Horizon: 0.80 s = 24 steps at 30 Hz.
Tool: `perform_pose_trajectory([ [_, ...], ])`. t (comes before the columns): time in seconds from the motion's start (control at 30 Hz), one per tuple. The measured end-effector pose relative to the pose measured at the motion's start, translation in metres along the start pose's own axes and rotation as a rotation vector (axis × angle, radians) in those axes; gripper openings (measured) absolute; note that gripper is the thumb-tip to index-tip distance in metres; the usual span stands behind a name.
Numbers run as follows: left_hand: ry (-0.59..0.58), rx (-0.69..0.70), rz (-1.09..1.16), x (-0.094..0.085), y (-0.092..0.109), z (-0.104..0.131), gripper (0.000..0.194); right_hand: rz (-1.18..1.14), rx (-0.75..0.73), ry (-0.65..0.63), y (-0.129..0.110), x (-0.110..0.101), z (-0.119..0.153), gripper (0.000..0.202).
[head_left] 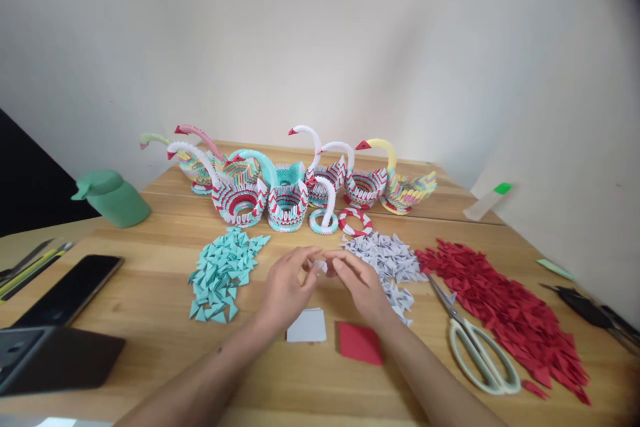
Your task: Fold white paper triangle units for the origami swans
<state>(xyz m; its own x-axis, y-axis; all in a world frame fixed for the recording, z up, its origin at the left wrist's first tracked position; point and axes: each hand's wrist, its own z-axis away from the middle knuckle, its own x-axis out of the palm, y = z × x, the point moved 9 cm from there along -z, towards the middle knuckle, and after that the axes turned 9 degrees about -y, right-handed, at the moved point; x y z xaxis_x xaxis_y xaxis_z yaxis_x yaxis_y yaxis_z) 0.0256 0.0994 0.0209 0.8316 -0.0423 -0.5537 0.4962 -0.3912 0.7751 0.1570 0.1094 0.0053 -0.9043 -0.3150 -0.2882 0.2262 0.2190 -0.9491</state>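
Above the middle of the table, my left hand [290, 280] and my right hand [359, 280] meet at the fingertips. A small white folded paper piece [321, 267] is pinched in my left fingers, and my right fingertips come up against it, partly hiding it. Whether the right fingers grip a piece of their own is hidden. Below the hands lie a stack of white paper slips [306, 325] and a stack of red paper slips [359, 343]. Piles of folded triangles surround them: teal [225, 273] to the left, white [387, 257] and red [500, 307] to the right.
Several folded-paper swans [240, 197] line the back, with a red-and-white paper ring [355, 221] before them. Scissors [480, 353] lie right of my right arm. A phone [70, 290], a dark stand-like object [63, 359] and a green lidded container [113, 198] are at left; a glue bottle [487, 202] is back right.
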Motion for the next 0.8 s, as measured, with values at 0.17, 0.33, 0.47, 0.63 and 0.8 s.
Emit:
perform_pose_trajectory([
  [0.17,-0.015,-0.137,0.222,0.001,-0.017,-0.004,0.027,-0.039,0.056,-0.018,0.006,-0.001,-0.002,0.024],
  [0.33,-0.046,-0.135,0.287,0.006,-0.015,-0.004,0.029,-0.018,0.059,-0.033,0.007,0.004,-0.001,0.022],
  [0.47,-0.069,-0.124,0.265,0.009,-0.012,-0.004,0.033,0.051,0.056,-0.019,0.005,0.002,-0.002,0.018],
  [0.63,-0.055,-0.124,0.263,0.009,-0.013,-0.003,0.032,0.116,0.039,0.019,0.001,-0.002,-0.001,0.016],
  [0.8,-0.020,-0.087,0.190,0.007,-0.009,-0.002,0.032,0.110,0.031,0.030,0.001,-0.002,0.000,0.017],
])
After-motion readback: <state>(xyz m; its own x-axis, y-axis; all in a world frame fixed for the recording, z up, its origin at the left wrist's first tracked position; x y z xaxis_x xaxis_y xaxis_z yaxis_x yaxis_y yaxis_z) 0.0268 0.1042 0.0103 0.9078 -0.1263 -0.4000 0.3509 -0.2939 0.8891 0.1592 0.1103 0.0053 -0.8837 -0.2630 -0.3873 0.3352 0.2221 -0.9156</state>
